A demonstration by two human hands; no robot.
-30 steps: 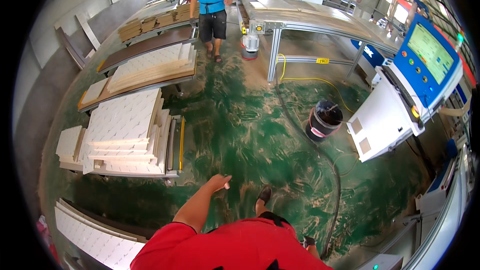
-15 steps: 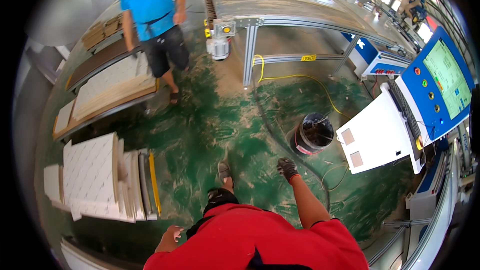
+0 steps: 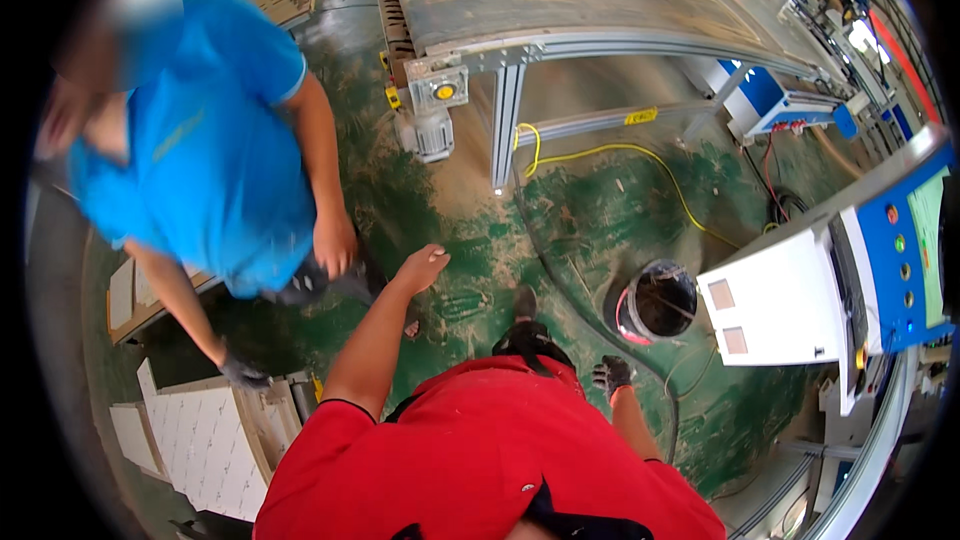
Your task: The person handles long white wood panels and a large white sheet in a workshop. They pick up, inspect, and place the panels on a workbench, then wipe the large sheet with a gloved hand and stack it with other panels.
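Note:
My bare left hand (image 3: pixel 424 268) is held out in front of my body above the green floor, its fingers curled together with nothing showing in them. Hanging low at my right side, my right hand (image 3: pixel 612 376) wears a dark glove; its fingers are loosely apart and empty. The nearest thing to it is a black bucket (image 3: pixel 622 315) with dark contents, standing apart from the hand. Close on my left walks a person in a blue shirt (image 3: pixel 215 155), whose gloved hand (image 3: pixel 245 374) is over a stack of white marbled panels (image 3: pixel 205 445).
A metal-framed machine table (image 3: pixel 600 40) carrying pale panels stands ahead. A white and blue control console (image 3: pixel 780 310) rises at the right. A dark hose (image 3: pixel 560 285) and a yellow cable (image 3: pixel 660 165) run across the dusty floor.
The person in blue has come much nearer, to my left. My left hand has swung forward from low at my side. The bucket and console sit farther right in view.

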